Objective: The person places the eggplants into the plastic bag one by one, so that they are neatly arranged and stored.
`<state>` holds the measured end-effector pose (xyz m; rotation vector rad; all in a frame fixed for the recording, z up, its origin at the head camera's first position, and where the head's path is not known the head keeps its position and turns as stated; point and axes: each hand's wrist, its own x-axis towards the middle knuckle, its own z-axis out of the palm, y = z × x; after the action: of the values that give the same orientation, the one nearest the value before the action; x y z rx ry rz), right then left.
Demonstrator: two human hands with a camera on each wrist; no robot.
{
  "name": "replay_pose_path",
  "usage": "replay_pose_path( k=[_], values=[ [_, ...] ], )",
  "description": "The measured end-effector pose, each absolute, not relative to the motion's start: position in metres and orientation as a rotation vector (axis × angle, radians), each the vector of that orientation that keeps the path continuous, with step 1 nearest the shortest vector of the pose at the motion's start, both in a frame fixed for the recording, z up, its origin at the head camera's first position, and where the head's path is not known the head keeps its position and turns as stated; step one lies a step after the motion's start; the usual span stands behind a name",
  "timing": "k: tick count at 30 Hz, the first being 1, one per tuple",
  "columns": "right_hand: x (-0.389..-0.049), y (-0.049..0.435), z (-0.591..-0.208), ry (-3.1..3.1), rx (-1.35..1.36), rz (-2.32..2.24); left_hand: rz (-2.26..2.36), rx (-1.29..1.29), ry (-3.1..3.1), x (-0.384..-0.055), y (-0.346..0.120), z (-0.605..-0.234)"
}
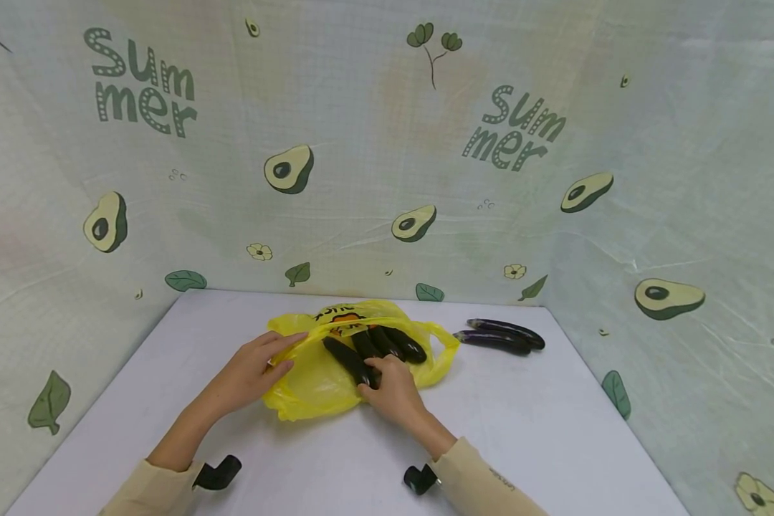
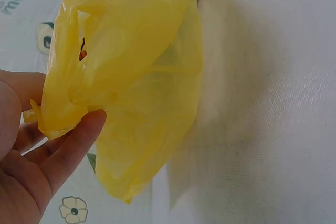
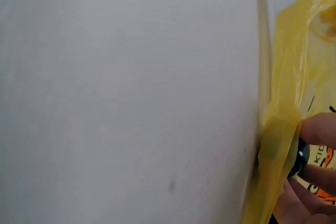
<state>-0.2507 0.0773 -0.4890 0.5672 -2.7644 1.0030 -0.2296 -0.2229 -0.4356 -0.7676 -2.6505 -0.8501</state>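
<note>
A yellow plastic bag (image 1: 309, 383) lies on the table with its mouth held wide. At its left side my left hand (image 1: 251, 369) grips the rim; the left wrist view shows the film of the bag (image 2: 142, 72) between thumb and fingers (image 2: 79, 145). Inside the mouth, my right hand (image 1: 393, 390) pinches the near end of a dark eggplant (image 1: 345, 356). The rounded tip of that eggplant (image 3: 300, 158) shows between the fingers in the right wrist view. Several other eggplants (image 1: 405, 345) lie side by side in the bag, partly hidden by the hand.
Two more eggplants (image 1: 509, 332) lie together on the white table (image 1: 522, 423), right of the bag. A printed cloth (image 1: 361, 107) hangs behind and at both sides. Black wrist devices (image 1: 219, 473) sit below the sleeves.
</note>
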Motion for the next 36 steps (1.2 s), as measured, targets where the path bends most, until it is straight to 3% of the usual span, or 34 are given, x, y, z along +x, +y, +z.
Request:
replay_pose_path(
  k=[36],
  values=[
    [-0.265,0.046,-0.488,-2.723,0.519,0.975,-0.848,-0.772,-2.668,-0.230,-0.224,-0.439]
  ],
)
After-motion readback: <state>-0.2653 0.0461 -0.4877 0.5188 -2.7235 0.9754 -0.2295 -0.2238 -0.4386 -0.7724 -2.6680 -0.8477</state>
